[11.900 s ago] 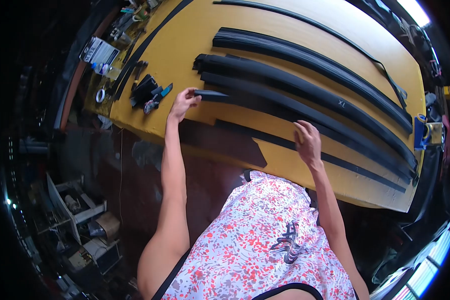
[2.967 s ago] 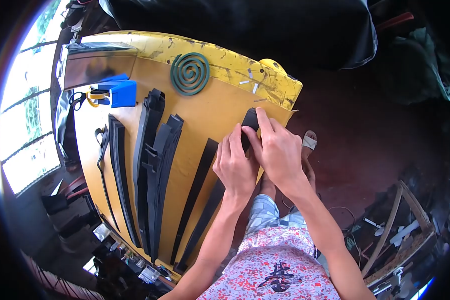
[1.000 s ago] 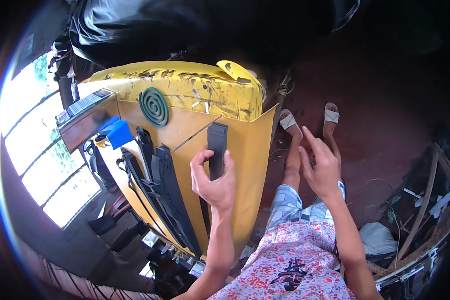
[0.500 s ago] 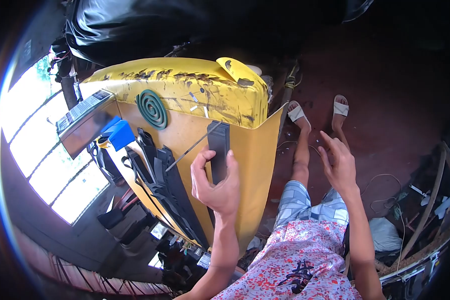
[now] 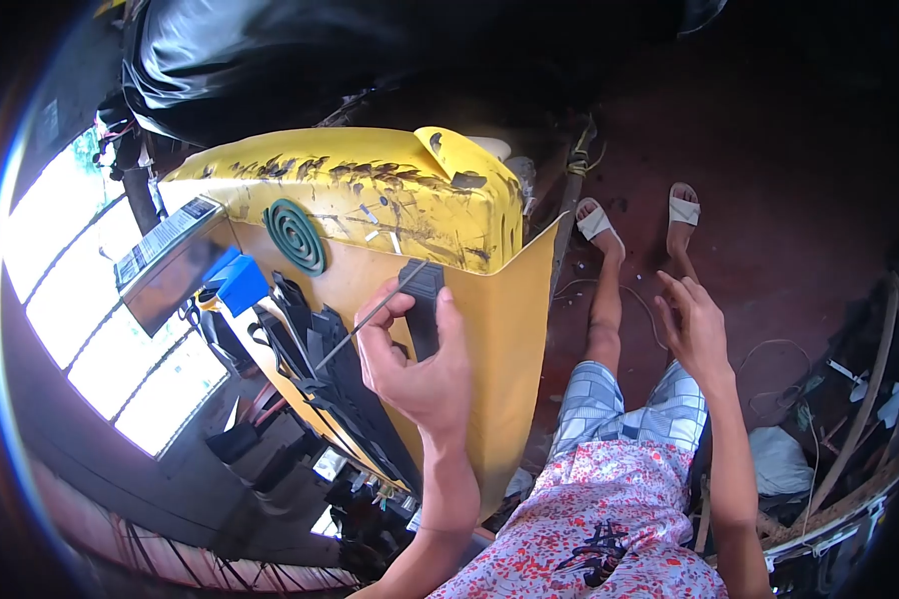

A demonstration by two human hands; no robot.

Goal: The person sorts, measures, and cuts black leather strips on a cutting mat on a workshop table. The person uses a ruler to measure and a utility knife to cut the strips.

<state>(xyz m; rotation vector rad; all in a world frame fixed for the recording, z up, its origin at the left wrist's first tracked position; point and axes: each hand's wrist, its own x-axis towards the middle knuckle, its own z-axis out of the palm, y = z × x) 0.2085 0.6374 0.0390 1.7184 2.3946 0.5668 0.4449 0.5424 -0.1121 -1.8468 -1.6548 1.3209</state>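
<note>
My left hand (image 5: 415, 369) is closed around a stack of flat black strips (image 5: 426, 317), thumb along its right edge and fingers at its left. A thin grey rod (image 5: 355, 331) runs slantwise across the top of the strips and past my fingers. The stack stands over a tan board (image 5: 494, 369), below the edge of a scuffed yellow plastic piece (image 5: 370, 190). Out to the right, above my legs, my right hand (image 5: 697, 334) hangs in the air with nothing in it, its fingers loosely bent and apart.
On the board lie a green coil (image 5: 295, 238), a blue piece (image 5: 240, 285) and a pile of black strips (image 5: 345, 384). A metal box (image 5: 165, 265) stands by the bright window. A white bag (image 5: 777, 461) and clutter lie to the right on the red floor (image 5: 759, 250).
My left hand has moved slightly up and left and closed around the black strips, whose lower end now shows clear of the board. My right hand has lowered and shifted right.
</note>
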